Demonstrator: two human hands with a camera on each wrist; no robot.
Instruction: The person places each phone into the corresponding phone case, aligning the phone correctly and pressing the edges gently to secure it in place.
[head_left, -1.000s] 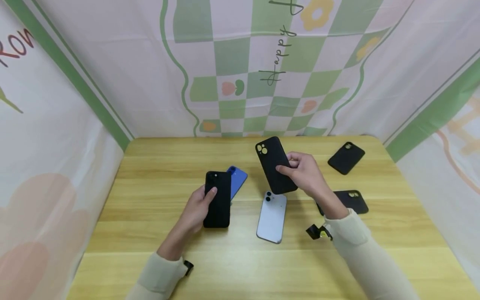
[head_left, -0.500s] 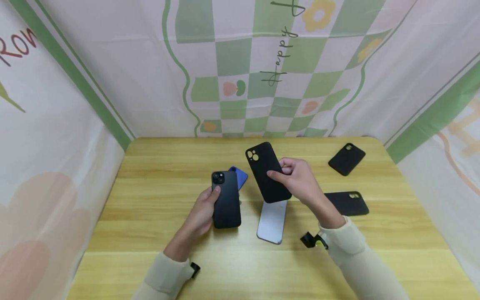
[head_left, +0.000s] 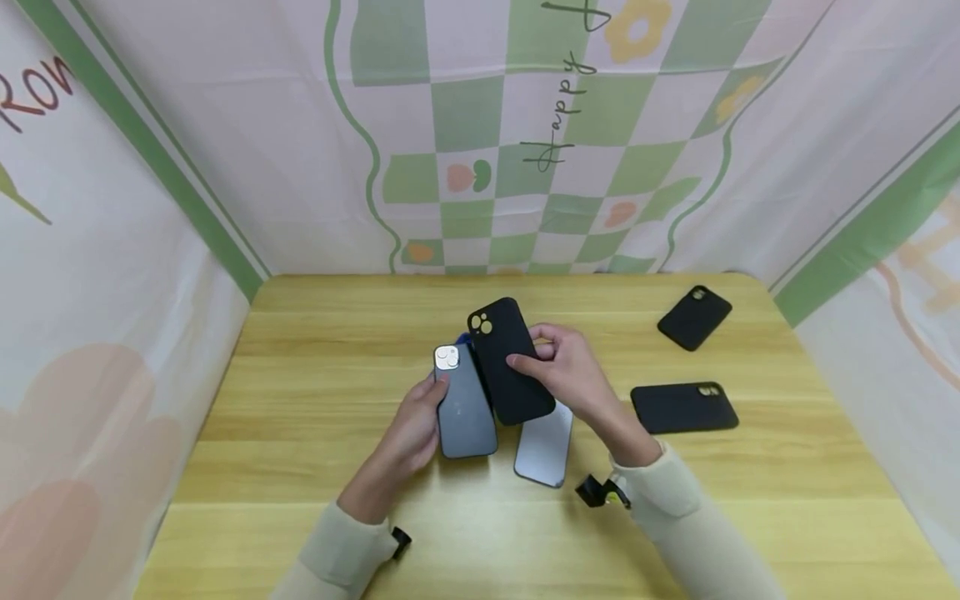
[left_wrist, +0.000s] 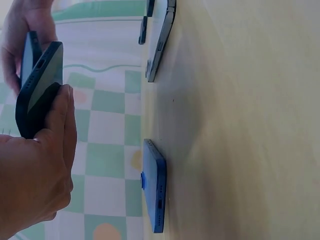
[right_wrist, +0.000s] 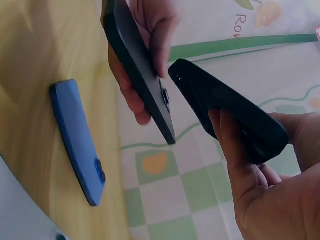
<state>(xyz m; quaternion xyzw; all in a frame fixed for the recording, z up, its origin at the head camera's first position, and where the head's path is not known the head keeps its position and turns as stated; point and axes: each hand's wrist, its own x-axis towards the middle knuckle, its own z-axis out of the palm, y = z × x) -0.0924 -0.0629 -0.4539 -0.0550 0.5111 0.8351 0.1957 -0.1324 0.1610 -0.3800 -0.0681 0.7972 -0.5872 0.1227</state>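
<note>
My left hand (head_left: 414, 423) grips a dark grey phone (head_left: 468, 412) by its left side, thumb near the camera block and the back facing up. In my right hand (head_left: 573, 371) is a black phone case (head_left: 513, 367) with camera cutouts, pinched at its right edge. The case stands right beside the phone, overlapping its edge in the head view; in the right wrist view a gap shows between phone (right_wrist: 142, 75) and case (right_wrist: 235, 105). Both are held above the table. Beneath lie a white phone (head_left: 543, 450), partly covered, and a blue phone (left_wrist: 154, 187), nearly hidden in the head view.
Two more black phone cases lie at the right of the wooden table (head_left: 300, 483): one case (head_left: 694, 318) near the back corner, another case (head_left: 684, 407) closer in. Patterned cloth (head_left: 465, 208) hangs behind the table and on both sides.
The right hand has brought the case left and down toward the phone. My left hand has moved slightly right, tilting the phone so its back now catches the light.
</note>
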